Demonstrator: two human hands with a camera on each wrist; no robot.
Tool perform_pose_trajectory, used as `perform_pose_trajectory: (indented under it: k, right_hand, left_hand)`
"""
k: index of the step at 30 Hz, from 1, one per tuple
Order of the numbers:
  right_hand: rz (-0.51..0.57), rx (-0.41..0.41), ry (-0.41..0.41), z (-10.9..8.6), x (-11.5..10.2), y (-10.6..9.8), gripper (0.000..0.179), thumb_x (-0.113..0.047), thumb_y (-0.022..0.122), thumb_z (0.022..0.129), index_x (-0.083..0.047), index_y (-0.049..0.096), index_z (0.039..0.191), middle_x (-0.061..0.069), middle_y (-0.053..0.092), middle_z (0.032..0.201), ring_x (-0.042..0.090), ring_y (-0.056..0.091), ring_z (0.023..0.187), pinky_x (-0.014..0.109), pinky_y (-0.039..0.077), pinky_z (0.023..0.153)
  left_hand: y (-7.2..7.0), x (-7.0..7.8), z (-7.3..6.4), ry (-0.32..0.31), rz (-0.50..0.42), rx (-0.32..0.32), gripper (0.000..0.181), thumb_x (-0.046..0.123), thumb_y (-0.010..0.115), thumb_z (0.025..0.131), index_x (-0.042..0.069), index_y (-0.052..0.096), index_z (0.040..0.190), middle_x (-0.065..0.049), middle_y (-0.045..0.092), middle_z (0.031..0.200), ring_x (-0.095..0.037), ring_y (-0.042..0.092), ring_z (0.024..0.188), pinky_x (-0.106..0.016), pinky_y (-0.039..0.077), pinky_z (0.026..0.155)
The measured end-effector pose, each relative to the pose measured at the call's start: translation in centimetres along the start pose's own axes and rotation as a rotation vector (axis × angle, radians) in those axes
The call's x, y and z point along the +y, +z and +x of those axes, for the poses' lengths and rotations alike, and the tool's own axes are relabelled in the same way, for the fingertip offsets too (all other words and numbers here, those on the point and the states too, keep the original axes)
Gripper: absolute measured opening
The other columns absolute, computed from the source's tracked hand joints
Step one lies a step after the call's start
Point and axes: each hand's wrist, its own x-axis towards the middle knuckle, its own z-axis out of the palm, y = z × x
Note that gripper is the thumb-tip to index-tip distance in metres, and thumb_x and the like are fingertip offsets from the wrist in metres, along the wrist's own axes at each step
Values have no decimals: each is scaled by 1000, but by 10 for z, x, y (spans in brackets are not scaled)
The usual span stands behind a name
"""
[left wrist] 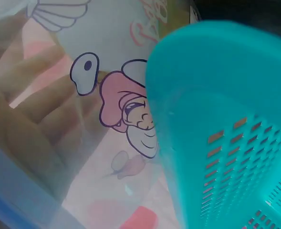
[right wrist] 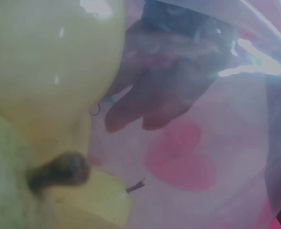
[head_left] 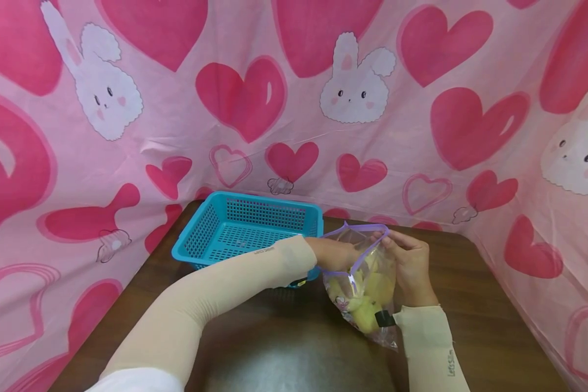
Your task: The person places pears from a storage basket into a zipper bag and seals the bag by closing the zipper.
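A clear zip bag (head_left: 388,338) with a purple zip edge and printed cartoon figures holds several yellow-green pears (head_left: 365,316). My right hand (head_left: 411,264) pinches the bag's rim at its right side, keeping the mouth spread. Through that mouth, from the left, reaches my left hand (head_left: 337,255). In the right wrist view the left hand (right wrist: 164,81) shows blurred through the film, fingers extended beside a large pear (right wrist: 49,57), with nothing seen in its grasp. Dark stems (right wrist: 59,171) stick out from the lower pears.
A turquoise plastic basket (head_left: 264,200) with perforated walls stands left of the bag, under my left forearm; no contents show in it. Both stand at the brown wooden table (head_left: 294,354). A pink cloth (head_left: 294,125) with hearts and rabbits hangs behind and around the table.
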Motion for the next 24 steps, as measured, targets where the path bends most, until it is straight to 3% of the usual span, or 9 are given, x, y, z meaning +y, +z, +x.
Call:
perform_pose_trajectory:
  k: [4,7,10,16,20,24]
  right_hand:
    - [-12,4,1,-1,-1,0,18,17,59,88,16,67,104,19,72,93,30,71,86,35,54,80]
    - [-2,10,0,-1,-1,0,18,17,59,88,16,67,104,20,71,93,30,71,85,36,54,80]
    - [-5,20,1,-1,-2,0,18,16,60,87,14,68,103,20,71,93,30,71,85,36,54,79]
    - [10,3,-5,0,-3,-1,19,17,60,87,16,67,104,20,71,93,30,71,86,36,54,79]
    - [2,8,-10,0,-3,0,18,17,59,88,16,67,104,20,71,93,29,71,85,35,54,80]
    - [1,12,7,-2,-2,0,18,17,58,88,14,68,103,19,72,92,28,71,86,35,54,80]
  left_hand:
    - [-2,1,-2,-8,26,15,60,46,77,79,17,63,129,8,67,112,-1,59,91,-17,45,85]
    - [-7,3,-9,-20,39,39,36,29,72,89,12,68,122,6,70,98,-4,60,77,-19,49,74]
    - [-14,3,-17,-7,41,75,24,18,67,94,12,69,117,4,70,93,-4,59,73,-19,49,71]
    - [-26,0,-40,68,-9,181,33,24,68,93,14,66,124,8,68,96,0,62,81,-18,50,76]
    - [-34,-6,-54,67,-51,243,40,29,69,92,14,65,128,5,68,113,0,62,95,-21,50,85]
    - [-39,-15,-62,52,-102,323,36,28,67,93,12,66,126,3,67,117,0,63,94,-21,51,83]
